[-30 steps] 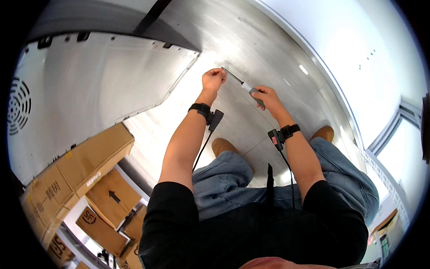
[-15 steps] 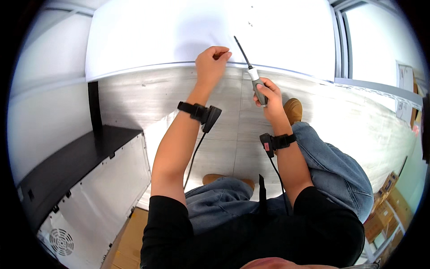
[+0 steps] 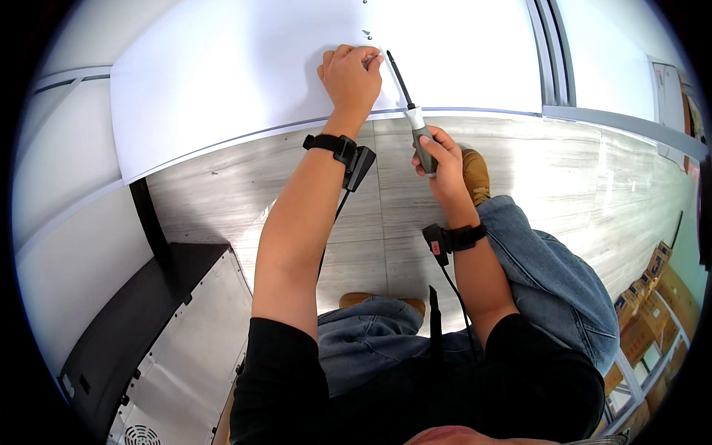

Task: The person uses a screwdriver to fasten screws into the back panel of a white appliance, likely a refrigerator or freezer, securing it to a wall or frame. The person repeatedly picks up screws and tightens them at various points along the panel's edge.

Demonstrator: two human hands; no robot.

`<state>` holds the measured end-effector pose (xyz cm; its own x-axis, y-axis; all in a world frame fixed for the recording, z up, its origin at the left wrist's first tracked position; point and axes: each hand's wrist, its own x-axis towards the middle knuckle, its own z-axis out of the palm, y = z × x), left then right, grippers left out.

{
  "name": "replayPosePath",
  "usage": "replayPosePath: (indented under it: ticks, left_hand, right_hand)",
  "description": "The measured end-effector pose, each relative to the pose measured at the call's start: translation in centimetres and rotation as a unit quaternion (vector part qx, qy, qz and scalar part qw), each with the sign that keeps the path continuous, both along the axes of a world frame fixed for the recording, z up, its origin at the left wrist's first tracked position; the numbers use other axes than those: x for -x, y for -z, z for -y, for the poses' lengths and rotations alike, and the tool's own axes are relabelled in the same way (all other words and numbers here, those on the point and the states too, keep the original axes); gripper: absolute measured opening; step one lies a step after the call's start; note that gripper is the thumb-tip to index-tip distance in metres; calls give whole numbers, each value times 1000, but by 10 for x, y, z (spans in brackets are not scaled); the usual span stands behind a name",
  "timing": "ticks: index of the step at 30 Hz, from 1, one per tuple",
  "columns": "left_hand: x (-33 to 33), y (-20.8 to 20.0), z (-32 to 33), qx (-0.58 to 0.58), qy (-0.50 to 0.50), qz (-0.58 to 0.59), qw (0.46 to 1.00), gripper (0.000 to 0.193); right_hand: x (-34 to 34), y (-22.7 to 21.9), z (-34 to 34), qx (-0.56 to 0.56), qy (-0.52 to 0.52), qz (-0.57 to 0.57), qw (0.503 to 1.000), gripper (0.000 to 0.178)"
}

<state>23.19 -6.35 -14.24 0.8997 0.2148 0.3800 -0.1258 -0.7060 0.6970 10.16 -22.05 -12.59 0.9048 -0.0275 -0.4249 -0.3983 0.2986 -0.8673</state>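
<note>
My right hand (image 3: 441, 157) is closed round the grey-and-white handle of a screwdriver (image 3: 415, 117). Its dark shaft slants up and left over the near edge of the white tabletop (image 3: 460, 67). My left hand (image 3: 352, 81) is over the tabletop, thumb and forefinger pinched together close beside the screwdriver's tip. Whatever lies in that pinch is too small or hidden to make out. Just beyond the left fingers, a few small metal pieces that look like screws (image 3: 368, 35) lie on the white surface.
Grey metal frame posts (image 3: 552, 59) stand at the table's right. A black-topped metal cabinet (image 3: 148, 311) is at the lower left. Cardboard boxes (image 3: 645, 326) are stacked at the far right. Cables (image 3: 456, 289) trail from both wrist straps.
My left hand has moved forward over the tabletop, near the small metal pieces. The screwdriver is more upright in my right hand, and the view has shifted somewhat.
</note>
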Motion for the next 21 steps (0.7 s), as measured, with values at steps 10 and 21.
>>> replayPosePath:
  ticks: [10, 21]
  left_hand:
    - [37, 14, -32, 243, -30, 101, 964, 7]
    - [261, 62, -193, 673, -329, -102, 655, 29]
  right_hand:
    - [2, 9, -18, 58, -75, 3, 996, 27]
    - [70, 37, -176, 196, -529, -58, 824, 37]
